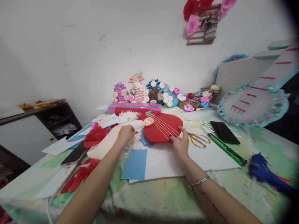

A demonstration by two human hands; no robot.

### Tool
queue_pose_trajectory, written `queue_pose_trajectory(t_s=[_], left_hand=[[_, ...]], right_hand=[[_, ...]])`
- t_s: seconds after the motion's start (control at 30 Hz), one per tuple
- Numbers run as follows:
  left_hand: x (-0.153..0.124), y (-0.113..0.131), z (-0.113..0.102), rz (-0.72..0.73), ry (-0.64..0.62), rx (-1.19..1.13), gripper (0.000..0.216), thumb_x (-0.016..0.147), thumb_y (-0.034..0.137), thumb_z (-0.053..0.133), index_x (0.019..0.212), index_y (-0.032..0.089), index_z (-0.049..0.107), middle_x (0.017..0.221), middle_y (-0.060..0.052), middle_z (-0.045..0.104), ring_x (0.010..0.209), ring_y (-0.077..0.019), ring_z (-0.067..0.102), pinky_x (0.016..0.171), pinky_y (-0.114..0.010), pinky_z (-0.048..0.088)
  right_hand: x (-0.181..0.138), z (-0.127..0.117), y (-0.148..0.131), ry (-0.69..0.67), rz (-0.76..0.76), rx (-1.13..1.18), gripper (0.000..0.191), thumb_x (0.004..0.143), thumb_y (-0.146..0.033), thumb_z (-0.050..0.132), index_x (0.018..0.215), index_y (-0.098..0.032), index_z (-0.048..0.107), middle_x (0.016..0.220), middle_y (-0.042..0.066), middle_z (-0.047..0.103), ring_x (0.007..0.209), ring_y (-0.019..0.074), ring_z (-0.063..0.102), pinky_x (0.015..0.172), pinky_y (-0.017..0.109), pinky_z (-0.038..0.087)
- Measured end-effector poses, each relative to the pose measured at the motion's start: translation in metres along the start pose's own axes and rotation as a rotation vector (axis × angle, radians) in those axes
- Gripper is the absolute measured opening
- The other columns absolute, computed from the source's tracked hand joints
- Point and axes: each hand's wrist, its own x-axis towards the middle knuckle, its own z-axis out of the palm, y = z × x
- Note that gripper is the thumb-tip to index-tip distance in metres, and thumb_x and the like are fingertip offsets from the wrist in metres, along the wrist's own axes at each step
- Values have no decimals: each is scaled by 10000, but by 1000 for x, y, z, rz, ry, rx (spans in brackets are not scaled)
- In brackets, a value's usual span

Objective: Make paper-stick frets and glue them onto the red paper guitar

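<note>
- At the far left of the worktop (173, 199), under its green-and-white patterned cover, a flat black phone-like slab (72, 154) lies beside crumpled scraps of red cloth (80, 175).
- Next comes a long cream strip of soft material (105, 142), slanting up towards the middle.
- My left hand (126, 133) is over that strip, its fingers bent and close together; the fingertips are small and partly turned from view, so I can't tell whether they pinch anything.
- Nearer me, a rectangle of blue card (134, 165) overlaps the left edge of a broad white board (163, 165).
- In the middle is the flat red oval lute-like piece (158, 132), strung with white strings (163, 127), a peach fabric flower (148, 121) at its left side and a blue ruffled piece (147, 142) showing under its lower left.
- My right hand (181, 143) grips its lower right edge, thumb and fingers set apart along the rim.
- Just right of that hand are gold-handled scissors (198, 139), then a bright green cutter (226, 149) and a dark blue glue gun (259, 168).
</note>
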Motion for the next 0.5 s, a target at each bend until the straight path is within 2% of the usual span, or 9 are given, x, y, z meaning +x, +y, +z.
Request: queue_pose_trajectory(t_s=[0.07,0.17,0.23,0.33,0.43,0.5], left_hand=[[10,2,10,-32,-88,14,152,711,280,656,778,145,674,821,-99,683,844,-236,623,747,-309,462],[16,3,21,-82,-157,2,294,833,304,551,1082,148,557,1080,-88,584,935,-204,582,782,-379,490],[15,2,23,-100,-164,-25,328,860,308,512,1153,162,500,1145,-82,538,963,-197,565,792,-403,495],[10,1,15,-101,-84,-103,281,832,288,552,1064,130,566,1076,-104,585,947,-220,578,792,-399,484],[3,3,-1,-75,84,-238,192,768,233,583,890,102,654,922,-145,658,926,-276,602,780,-378,461],[-3,8,-12,-25,177,-374,226,768,252,544,914,128,665,852,-110,686,835,-247,637,730,-335,467]], right_hand=[[-7,-1,-2,24,12,-5,716,645,-225,545,1327,-172,335,905,70,652,697,217,638,650,344,531],[-17,-3,-7,8,7,31,760,657,-239,550,1361,-161,275,912,80,649,683,210,636,608,328,526],[-23,-5,-15,22,23,87,783,654,-247,565,1370,-168,257,922,81,646,681,207,634,582,317,525],[-37,-10,-32,39,88,184,792,631,-247,610,1353,-164,296,840,64,651,648,200,627,563,310,525],[-61,-23,-53,4,153,307,792,620,-234,657,1338,-172,328,746,39,652,612,186,622,575,306,527],[-82,-39,-63,-18,219,390,810,611,-226,691,1337,-216,329,710,22,659,597,178,621,580,309,529]])
